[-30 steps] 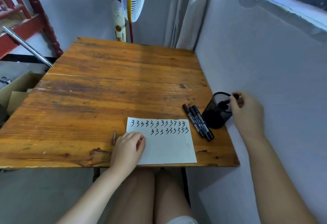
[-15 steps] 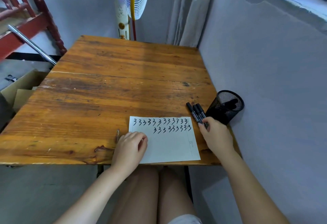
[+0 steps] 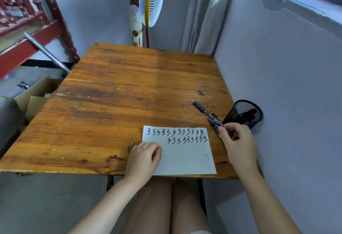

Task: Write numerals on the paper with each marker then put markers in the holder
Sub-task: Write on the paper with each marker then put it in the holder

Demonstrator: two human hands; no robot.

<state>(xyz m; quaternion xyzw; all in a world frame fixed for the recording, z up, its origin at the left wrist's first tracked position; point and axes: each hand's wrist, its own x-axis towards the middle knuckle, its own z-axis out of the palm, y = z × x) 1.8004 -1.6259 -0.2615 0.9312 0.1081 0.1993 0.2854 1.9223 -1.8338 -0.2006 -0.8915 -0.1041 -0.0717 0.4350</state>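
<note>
A white paper (image 3: 185, 158) with two rows of handwritten 3s lies at the front edge of the wooden table (image 3: 120, 108). My left hand (image 3: 144, 157) rests curled on the paper's left edge. My right hand (image 3: 237, 141) grips the lower end of a black marker (image 3: 205, 113), lifted and pointing up-left. Another black marker (image 3: 215, 116) lies on the table under it, mostly hidden. The black mesh holder (image 3: 244, 115) stands at the table's right edge by the wall, with dark marker ends inside.
A grey wall (image 3: 286, 85) runs along the table's right side. A standing fan (image 3: 149, 0) and a curtain are behind the table. Cardboard boxes (image 3: 35, 98) sit on the floor to the left, beside a red wooden railing.
My right hand left the holder, came down to the markers beside the paper, and has picked one up, tilting it up-left. The left hand stayed on the paper.
</note>
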